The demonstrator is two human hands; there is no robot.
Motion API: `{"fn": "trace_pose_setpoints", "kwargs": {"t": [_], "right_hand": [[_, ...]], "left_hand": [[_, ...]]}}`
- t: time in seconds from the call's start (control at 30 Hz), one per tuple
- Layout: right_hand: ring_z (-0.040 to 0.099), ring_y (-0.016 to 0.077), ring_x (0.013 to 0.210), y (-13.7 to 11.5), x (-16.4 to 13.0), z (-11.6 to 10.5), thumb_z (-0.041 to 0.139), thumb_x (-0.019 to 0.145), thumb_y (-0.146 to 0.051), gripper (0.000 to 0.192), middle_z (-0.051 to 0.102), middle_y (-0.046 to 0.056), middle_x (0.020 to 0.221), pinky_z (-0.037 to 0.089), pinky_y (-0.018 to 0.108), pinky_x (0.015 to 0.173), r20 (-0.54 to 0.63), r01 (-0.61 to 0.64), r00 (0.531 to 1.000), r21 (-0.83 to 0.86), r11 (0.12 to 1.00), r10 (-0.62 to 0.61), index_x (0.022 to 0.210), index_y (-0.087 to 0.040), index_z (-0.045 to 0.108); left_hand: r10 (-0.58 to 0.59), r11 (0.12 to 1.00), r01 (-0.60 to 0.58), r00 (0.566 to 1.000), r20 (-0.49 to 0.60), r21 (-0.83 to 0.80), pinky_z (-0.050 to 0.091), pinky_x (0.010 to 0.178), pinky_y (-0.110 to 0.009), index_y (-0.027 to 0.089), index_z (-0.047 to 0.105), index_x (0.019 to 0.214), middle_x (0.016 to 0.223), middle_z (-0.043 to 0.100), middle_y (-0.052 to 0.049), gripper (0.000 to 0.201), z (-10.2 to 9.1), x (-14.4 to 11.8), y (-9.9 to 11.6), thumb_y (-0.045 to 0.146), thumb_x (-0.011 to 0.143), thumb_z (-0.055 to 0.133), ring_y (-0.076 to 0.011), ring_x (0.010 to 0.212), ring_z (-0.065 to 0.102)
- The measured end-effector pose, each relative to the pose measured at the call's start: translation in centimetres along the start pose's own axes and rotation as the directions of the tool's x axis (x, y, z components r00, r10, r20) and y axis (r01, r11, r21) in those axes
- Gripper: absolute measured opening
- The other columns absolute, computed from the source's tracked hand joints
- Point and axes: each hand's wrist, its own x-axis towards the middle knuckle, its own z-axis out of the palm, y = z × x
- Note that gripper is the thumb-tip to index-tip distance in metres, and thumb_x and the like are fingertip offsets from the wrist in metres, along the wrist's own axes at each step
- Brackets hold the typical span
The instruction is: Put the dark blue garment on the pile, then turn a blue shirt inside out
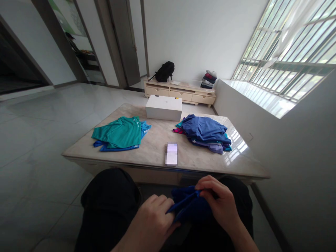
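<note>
I have both hands pinching a blue cloth (190,206) over my lap: left hand (154,218) grips its near edge, right hand (222,203) its top, just short of the table (157,143).

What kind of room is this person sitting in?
Most likely a living room in a home. A low marble-topped table holds piles of clothes, a low TV-style cabinet stands against the far wall with a backpack on it, and a barred window lets in daylight.
</note>
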Motion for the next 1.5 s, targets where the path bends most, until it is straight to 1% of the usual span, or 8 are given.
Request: {"fn": "trace_pose_setpoints", "kwargs": {"t": [0.1,0.17,0.33,0.5,0.83,1.0,1.23,1.5], "right_hand": [[0.069,0.0156,0.084,-0.8,-0.3,-0.3,0.066,0.096,-0.01,0.016,0.072,0.001,0.093,0.053,0.026,0.076,-0.011,0.061,0.998,0.024,0.998,-0.061,0.097,-0.025,0.074],[0.07,0.0165,0.085,-1.2,-0.5,-0.4,0.066,0.095,-0.007,0.02,0.072,0.002,0.094,0.055,0.027,0.076,-0.025,0.093,0.995,0.05,0.994,-0.092,0.099,-0.025,0.074],[0.071,0.0185,0.084,-2.0,-0.8,-0.5,0.065,0.094,-0.004,0.025,0.074,0.004,0.093,0.057,0.031,0.075,-0.033,0.119,0.993,0.086,0.989,-0.117,0.1,-0.025,0.076],[0.072,0.0198,0.081,-2.6,-0.7,-0.5,0.067,0.095,-0.008,0.021,0.074,0.004,0.09,0.058,0.033,0.073,-0.053,0.11,0.993,0.085,0.99,-0.106,0.099,-0.026,0.077],[0.071,0.0196,0.082,-2.6,-0.9,-0.1,0.068,0.096,-0.012,0.016,0.074,0.004,0.091,0.057,0.032,0.074,-0.045,0.095,0.995,0.088,0.992,-0.091,0.099,-0.026,0.076],[0.071,0.0197,0.081,-2.6,-1.2,0.7,0.068,0.096,-0.013,0.016,0.073,0.004,0.09,0.057,0.031,0.072,-0.03,0.074,0.997,0.083,0.994,-0.071,0.101,-0.026,0.076],[0.071,0.0202,0.081,-2.4,-1.4,1.1,0.069,0.096,-0.015,0.012,0.072,0.004,0.09,0.056,0.032,0.072,-0.027,0.049,0.999,0.105,0.993,-0.046,0.098,-0.026,0.074],[0.069,0.0202,0.083,-2.1,-1.3,2.2,0.068,0.097,-0.017,0.01,0.071,0.004,0.09,0.055,0.031,0.075,-0.069,-0.003,0.998,0.127,0.992,0.011,0.097,-0.025,0.073]], "left_hand": [[0.059,0.998,-0.06,0.995,-0.075,-0.005,0.048,0.071,-0.038,0.021,0.07,0.086,0.101,0.074,0.0,0.026,-0.6,-0.4,0.7,0.014,0.073,0.091,-0.023,0.083,0.064],[0.088,0.996,-0.09,0.992,-0.091,-0.01,0.05,0.075,-0.038,0.02,0.069,0.091,0.108,0.074,-0.002,0.025,-0.9,-0.6,1.1,0.012,0.077,0.088,-0.0233,0.087,0.065],[0.126,0.992,-0.126,0.987,-0.095,0.009,0.054,0.082,-0.039,0.019,0.07,0.103,0.12,0.074,-0.006,0.011,-1.4,-1.3,1.8,0.012,0.094,0.069,-0.0239,0.094,0.068],[0.175,0.985,-0.174,0.98,-0.1,0.014,0.058,0.079,-0.035,0.021,0.071,0.111,0.121,0.074,-0.007,0.016,-1.4,-1.7,2.4,0.02,0.102,0.058,-0.0219,0.094,0.07],[0.069,0.994,-0.072,0.997,-0.042,-0.083,0.062,0.086,-0.04,0.024,0.068,0.126,0.137,0.069,-0.01,0.027,-0.2,-1.5,2.9,0.029,0.099,0.065,-0.0265,0.102,0.072],[0.04,0.994,-0.046,0.997,-0.066,-0.1,0.063,0.086,-0.04,0.022,0.06,0.139,0.139,0.067,-0.013,0.041,0.2,-0.8,3.6,0.032,0.099,0.065,-0.0274,0.103,0.073],[0.02,0.995,-0.037,0.984,-0.176,-0.092,0.064,0.089,-0.036,0.016,0.058,0.139,0.136,0.069,-0.015,0.039,0.9,-1.0,3.5,0.036,0.105,0.054,-0.0254,0.104,0.073],[0.004,0.996,-0.016,0.991,-0.13,-0.091,0.064,0.091,-0.038,0.023,0.055,0.146,0.146,0.062,-0.014,0.047,2.1,-1.4,2.6,0.034,0.101,0.062,-0.0283,0.111,0.072]]}}
